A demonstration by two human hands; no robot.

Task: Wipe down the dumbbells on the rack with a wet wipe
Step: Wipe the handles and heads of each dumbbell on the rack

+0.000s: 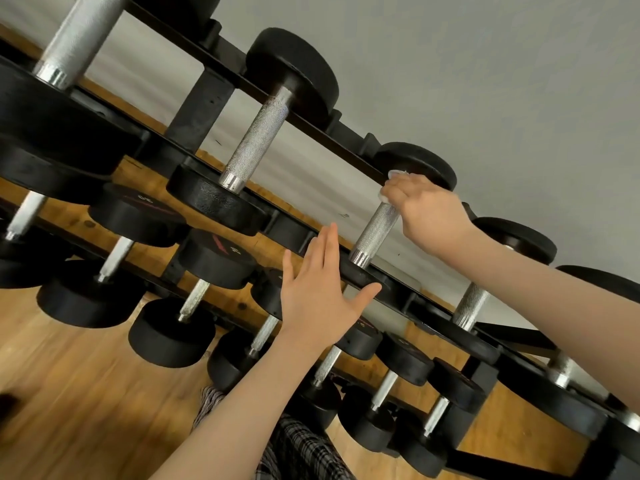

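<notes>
Right hand (420, 211) grips wipe (394, 174) round dumbbell handle (375, 233) — left hand (317, 292) flat

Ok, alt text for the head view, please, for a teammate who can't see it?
The right hand grips a white wet wipe around a dumbbell handle on the top rack. The open left hand hovers in front of that dumbbell's near head.

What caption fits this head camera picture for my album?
Right hand grips a white wet wipe around a silver knurled dumbbell handle while the open left hand hovers nearby.
</notes>
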